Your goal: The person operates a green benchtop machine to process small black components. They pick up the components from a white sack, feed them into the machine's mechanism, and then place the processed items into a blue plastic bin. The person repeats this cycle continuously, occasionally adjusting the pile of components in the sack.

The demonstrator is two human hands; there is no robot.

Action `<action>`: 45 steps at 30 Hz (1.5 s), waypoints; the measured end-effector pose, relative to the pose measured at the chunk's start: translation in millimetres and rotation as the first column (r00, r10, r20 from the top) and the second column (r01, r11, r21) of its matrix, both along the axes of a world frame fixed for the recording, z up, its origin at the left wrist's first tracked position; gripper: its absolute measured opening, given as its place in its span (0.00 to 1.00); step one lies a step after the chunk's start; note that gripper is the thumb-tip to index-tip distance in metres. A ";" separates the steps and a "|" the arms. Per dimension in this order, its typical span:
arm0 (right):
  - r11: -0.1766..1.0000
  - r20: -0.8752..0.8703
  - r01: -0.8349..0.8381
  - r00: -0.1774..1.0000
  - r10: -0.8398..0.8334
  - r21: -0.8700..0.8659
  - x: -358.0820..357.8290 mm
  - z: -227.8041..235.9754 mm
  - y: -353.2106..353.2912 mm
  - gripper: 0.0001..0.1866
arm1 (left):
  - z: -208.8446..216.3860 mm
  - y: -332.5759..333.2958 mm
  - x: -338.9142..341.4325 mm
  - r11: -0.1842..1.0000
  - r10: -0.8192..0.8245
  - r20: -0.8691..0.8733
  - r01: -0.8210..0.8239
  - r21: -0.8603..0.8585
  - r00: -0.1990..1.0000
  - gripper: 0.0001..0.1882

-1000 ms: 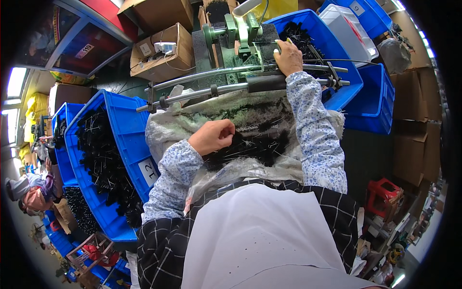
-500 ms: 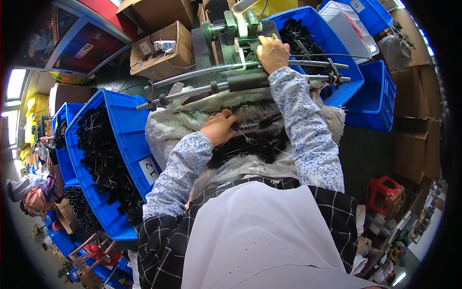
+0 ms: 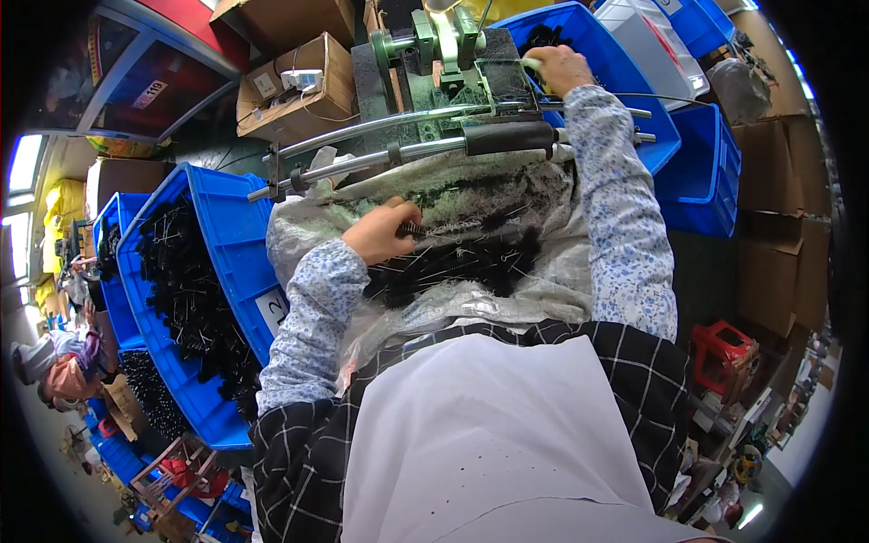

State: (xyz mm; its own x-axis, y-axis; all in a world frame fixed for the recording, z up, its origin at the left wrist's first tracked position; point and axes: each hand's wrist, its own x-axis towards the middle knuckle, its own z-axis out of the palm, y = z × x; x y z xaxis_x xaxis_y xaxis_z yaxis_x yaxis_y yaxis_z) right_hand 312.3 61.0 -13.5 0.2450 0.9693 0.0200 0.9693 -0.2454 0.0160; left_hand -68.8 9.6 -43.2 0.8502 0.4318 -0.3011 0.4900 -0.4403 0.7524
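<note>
On my lap lies a whitish woven plastic sheet [image 3: 299, 231], smeared with black dust. A heap of black-bristled wire brushes [image 3: 453, 262] rests on it, thin metal stems sticking out. Just above the heap's left side, my left hand [image 3: 382, 233] is closed around a small black-bristled brush [image 3: 406, 230]. My right hand [image 3: 559, 70] is at the near left part of a blue bin [image 3: 625, 68], right of the bench machine [image 3: 444, 54]. Its fingers are curled together, with a pale tip showing; anything inside them is hidden.
Two metal rails [image 3: 362, 165] with a black sleeve [image 3: 509, 137] cross between me and the machine. At left stands a blue bin [image 3: 231, 226] full of black brushes. A cardboard box [image 3: 312, 100] is behind it. Another blue bin [image 3: 701, 172] sits at right.
My right hand has moved right, off the machine to the blue bin. My left hand has shifted slightly left and up from the heap, now with a brush in its fingers.
</note>
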 end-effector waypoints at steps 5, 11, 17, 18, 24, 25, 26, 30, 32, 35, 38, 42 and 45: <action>0.816 0.274 -0.023 0.947 -0.168 0.578 37.8 33.1 -48.1 0.17 | 34.1 7.5 1.2 0.983 0.147 0.270 -0.111 -0.146 0.952 0.12; 0.942 -0.714 -0.336 0.663 0.226 -0.014 -116.8 59.3 -109.7 0.20 | 57.7 -7.2 40.8 0.964 0.151 0.549 -0.246 0.103 0.822 0.14; 0.926 -0.630 -0.319 0.681 0.373 0.203 -156.9 39.0 -104.1 0.10 | 59.8 -12.8 32.9 0.901 0.373 0.483 -0.434 0.016 0.792 0.24; 0.937 -0.529 -0.287 0.773 0.350 0.202 -149.0 35.7 -92.1 0.09 | 60.3 -13.0 21.4 0.884 0.337 0.471 -0.447 0.141 0.815 0.29; 0.920 -0.007 -0.053 0.998 0.060 0.387 -63.0 -9.6 -26.7 0.10 | 55.3 14.1 -98.0 0.618 0.564 0.370 -0.675 0.404 0.738 0.28; 0.919 0.003 -0.055 0.998 0.059 0.391 -55.8 -17.9 -22.0 0.11 | 51.7 20.8 -125.2 0.508 0.619 0.368 -0.711 0.486 0.694 0.27; 0.917 0.013 -0.065 0.998 0.065 0.393 -54.0 -21.7 -17.8 0.12 | 43.4 26.1 -157.6 0.403 0.662 0.346 -0.705 0.583 0.665 0.27; 0.940 -0.037 -0.071 0.995 0.088 0.334 -62.0 -20.4 -8.6 0.12 | -5.1 16.3 -258.4 0.181 0.878 0.142 -0.591 0.786 0.458 0.30; 0.938 -0.053 -0.094 0.992 0.119 0.335 -61.6 -21.6 -5.8 0.12 | -23.5 4.8 -272.7 0.289 0.924 -0.001 -0.695 0.658 0.383 0.33; 0.946 -0.063 -0.102 0.990 0.127 0.309 -60.8 -22.4 -6.3 0.12 | -41.6 -7.9 -266.5 0.246 0.936 0.073 -0.789 0.563 0.344 0.31; 0.946 -0.043 -0.084 0.994 0.103 0.312 -59.6 -24.1 -6.6 0.12 | -51.9 -3.0 -276.8 0.251 0.915 0.134 -0.796 0.551 0.381 0.28; 0.932 -0.060 -0.094 0.991 0.122 0.351 -61.0 -21.5 -8.1 0.12 | -50.2 -3.0 -274.8 0.245 0.932 0.106 -0.816 0.523 0.347 0.26; 0.924 -0.101 -0.089 0.986 0.135 0.372 -60.7 -23.5 -7.8 0.12 | -46.2 -3.3 -271.7 0.239 0.937 0.106 -0.834 0.498 0.332 0.25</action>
State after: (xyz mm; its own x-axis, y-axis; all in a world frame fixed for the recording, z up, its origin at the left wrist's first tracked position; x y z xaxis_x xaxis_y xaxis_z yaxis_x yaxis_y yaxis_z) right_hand 251.6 53.2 -37.0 0.1585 0.9218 0.3538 0.9794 -0.1013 -0.1747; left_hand -340.5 6.3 -89.4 -0.2107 0.9765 0.0461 0.8615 0.1632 0.4808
